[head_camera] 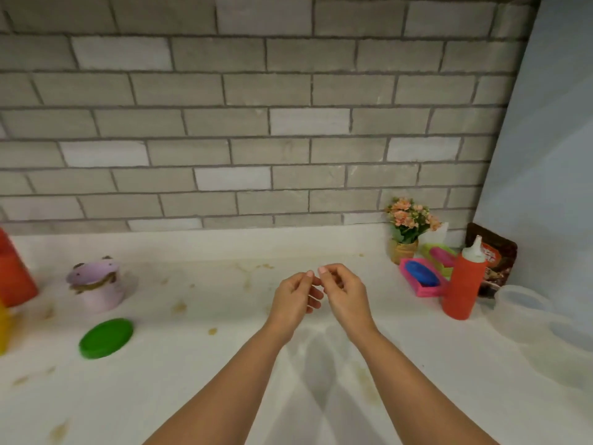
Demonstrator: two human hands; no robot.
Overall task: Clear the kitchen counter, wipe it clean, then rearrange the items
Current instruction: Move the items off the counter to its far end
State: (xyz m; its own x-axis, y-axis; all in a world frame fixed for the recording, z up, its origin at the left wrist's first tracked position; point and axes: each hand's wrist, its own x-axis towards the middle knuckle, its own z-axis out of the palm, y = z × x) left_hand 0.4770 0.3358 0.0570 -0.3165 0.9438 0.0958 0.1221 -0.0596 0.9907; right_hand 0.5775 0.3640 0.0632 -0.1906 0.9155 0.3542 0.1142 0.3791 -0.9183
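Note:
The white counter (205, 374) carries brown smears and crumbs across its middle. My left hand (295, 300) and my right hand (343, 292) hover together over the centre, fingers loosely curled, fingertips nearly touching, nothing visibly held. A green lid (106, 338) lies flat at the left. Behind it stands a lilac pot (98, 284). At the right stand a red squeeze bottle (462, 284), a pink tray with a blue piece (420, 277), a green tray (441, 256) and a small flower pot (407, 232).
A red container (14, 274) and something yellow (4, 329) sit at the left edge. A brown snack packet (495, 258) leans at the back right, clear plastic containers (526, 313) in front of it. A grey brick-pattern wall (256, 123) backs the counter.

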